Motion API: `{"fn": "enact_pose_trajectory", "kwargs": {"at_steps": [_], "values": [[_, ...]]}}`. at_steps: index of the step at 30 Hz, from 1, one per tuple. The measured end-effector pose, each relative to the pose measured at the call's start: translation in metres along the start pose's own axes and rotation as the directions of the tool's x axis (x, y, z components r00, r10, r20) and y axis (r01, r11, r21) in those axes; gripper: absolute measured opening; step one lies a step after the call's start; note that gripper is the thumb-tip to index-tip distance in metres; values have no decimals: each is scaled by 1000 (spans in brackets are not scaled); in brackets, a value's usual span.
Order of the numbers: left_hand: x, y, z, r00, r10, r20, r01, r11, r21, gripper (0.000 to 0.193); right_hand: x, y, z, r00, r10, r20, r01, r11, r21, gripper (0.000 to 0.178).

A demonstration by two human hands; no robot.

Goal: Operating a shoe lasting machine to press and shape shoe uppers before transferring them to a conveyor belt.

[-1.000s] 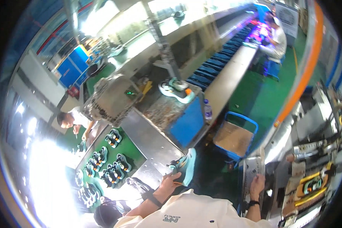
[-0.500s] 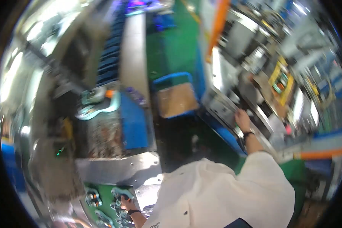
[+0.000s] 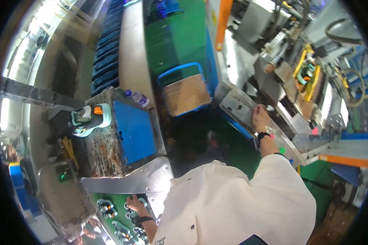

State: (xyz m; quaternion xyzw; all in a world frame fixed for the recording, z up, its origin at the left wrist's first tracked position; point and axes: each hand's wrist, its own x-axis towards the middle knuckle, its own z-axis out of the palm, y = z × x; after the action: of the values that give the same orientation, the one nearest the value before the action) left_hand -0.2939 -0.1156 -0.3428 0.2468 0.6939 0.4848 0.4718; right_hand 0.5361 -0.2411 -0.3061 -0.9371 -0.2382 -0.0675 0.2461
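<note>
While the shoe (image 3: 143, 201) lies roughly crosswise, toe unclear, I can't tell whether left fingers (image 3: 135, 203) grip.

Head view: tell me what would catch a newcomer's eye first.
Probably the pale shirt at the bottom, then the blue-framed board above it. At left, a mint-soled shoe sits on a worn block. The left hand is at a second shoe, lower left; the right hand is at a metal panel, right.

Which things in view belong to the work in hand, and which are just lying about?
Apparently in the work:
Shoe at the left hand
Metal panel by the right hand
Teal-edged piece between yellow bars

Seemingly just about:
Purple-capped bottle
Blue-framed cart
</note>
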Motion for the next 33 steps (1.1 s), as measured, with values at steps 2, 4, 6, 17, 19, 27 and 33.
{"fn": "enact_pose_trajectory", "kwargs": {"at_steps": [2, 4, 6, 17, 19, 27, 33], "values": [[-71, 20, 109, 930, 363, -61, -334, 902, 275, 53, 8, 23, -14, 999, 40, -20, -42, 995, -92, 17], [-118, 77, 152, 856, 517, 13, -475, 777, 413, 49, 11, 19, -13, 999, -35, -30, 34, 998, -57, 17], [-172, 149, 205, 805, 592, -42, -539, 758, 367, 47, 12, 11, -3, 997, -14, 70, 17, 999, -37, 20], [-151, 288, 287, 445, 876, 186, -842, 338, 421, 42, 107, -129, -23, 920, -391, 29, 288, 723, 628, 17], [-128, 282, 286, 377, 895, 239, -846, 228, 481, 41, 121, -246, -67, 844, -533, -55, 419, 594, 687, 11], [-116, 262, 295, 295, 904, 308, -888, 141, 437, 45, -8, -647, -252, -74, -860, -505, 790, -360, 497, 25], [-102, 255, 271, 227, 877, 424, -967, 151, 206, 50, -201, -887, -270, -641, -587, -494, 609, -781, 138, 58]]}}
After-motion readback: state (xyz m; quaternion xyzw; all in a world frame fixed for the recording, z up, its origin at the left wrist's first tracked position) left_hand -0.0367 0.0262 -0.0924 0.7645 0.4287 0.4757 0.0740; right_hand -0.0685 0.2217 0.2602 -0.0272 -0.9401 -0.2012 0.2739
